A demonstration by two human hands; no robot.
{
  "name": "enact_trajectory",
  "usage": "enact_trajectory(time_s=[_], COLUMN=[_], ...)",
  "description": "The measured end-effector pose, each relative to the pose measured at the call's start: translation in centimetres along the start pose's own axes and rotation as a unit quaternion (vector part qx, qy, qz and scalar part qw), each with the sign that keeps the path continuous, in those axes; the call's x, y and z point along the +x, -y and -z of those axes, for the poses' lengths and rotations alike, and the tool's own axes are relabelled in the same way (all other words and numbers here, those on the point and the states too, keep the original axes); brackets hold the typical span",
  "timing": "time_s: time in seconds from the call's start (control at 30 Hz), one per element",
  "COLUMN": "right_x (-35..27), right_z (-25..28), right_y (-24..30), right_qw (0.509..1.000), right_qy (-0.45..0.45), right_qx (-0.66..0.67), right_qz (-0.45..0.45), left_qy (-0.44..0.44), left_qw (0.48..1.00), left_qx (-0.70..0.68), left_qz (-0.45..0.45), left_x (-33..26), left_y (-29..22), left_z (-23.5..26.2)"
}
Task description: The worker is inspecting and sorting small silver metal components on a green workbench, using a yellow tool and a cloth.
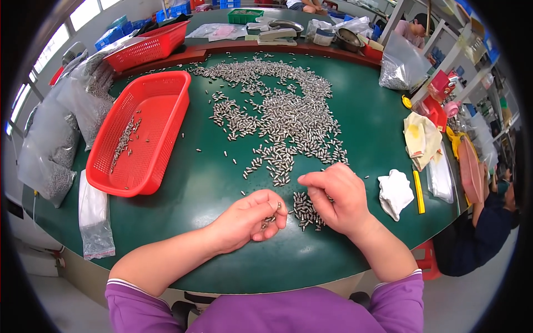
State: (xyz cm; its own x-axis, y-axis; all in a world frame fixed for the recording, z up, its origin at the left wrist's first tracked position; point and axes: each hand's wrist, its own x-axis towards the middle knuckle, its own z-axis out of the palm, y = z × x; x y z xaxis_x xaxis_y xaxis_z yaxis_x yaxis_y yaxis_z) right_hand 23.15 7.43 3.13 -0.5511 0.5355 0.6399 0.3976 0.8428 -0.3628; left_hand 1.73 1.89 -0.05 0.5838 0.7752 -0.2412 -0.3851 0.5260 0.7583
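2 bare hands work over a dark green, smooth-topped table (191,233). The left hand (251,216) is curled, its fingers narrowed around a few small, silver, bullet-shaped metal pieces (268,221), with the thumb close to the index finger. The right hand (340,198) is bent over the right edge of a small, dense heap of silver metal pieces (303,210), its index finger pointing left and its thumb tucked beneath; whether its fingers hold anything, I cannot tell. The heap lies between the 2 hands, close to both.

Beyond them, a broad, loose spread of silver metal pieces (294,114) covers the table's middle and runs toward the far edge, with a few strays to its left. On the left stands 1 bright red, rectangular, perforated plastic basket (173,114), with a thin band of pieces along its inner left side. Clear plastic bags filled with grey pieces (64,136) stand farther left. On the right lie 1 crumpled white cloth (395,194), 1 flat yellow stick (418,192) just beside it, and 1 cream fabric bundle with yellow patches (422,140) above them.
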Motion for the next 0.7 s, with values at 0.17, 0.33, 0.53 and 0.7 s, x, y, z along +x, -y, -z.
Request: enact_trajectory(time_s=[0.17,0.33,0.53,0.7], right_x=[-0.3,-0.2,0.4,-0.1], right_z=[-0.3,0.1,2.9,2.8], right_y=[0.6,0.1,-3.0,-3.5], right_qw=[0.998,0.997,0.973,0.973], right_qy=[0.041,0.059,-0.014,0.042], right_qx=[0.026,-0.035,-0.189,-0.129], right_qz=[0.036,0.017,-0.128,-0.188], left_qy=[-0.008,-0.002,-0.005,-0.014], left_qw=[1.0,1.0,1.0,1.0], left_qx=[-0.005,-0.001,-0.006,-0.016], left_qz=[-0.001,-0.001,0.001,-0.012], left_x=[0.1,0.3,0.2,0.3], left_y=[0.0,0.1,0.0,0.3], left_z=[-0.1,-0.1,0.1,0.2])
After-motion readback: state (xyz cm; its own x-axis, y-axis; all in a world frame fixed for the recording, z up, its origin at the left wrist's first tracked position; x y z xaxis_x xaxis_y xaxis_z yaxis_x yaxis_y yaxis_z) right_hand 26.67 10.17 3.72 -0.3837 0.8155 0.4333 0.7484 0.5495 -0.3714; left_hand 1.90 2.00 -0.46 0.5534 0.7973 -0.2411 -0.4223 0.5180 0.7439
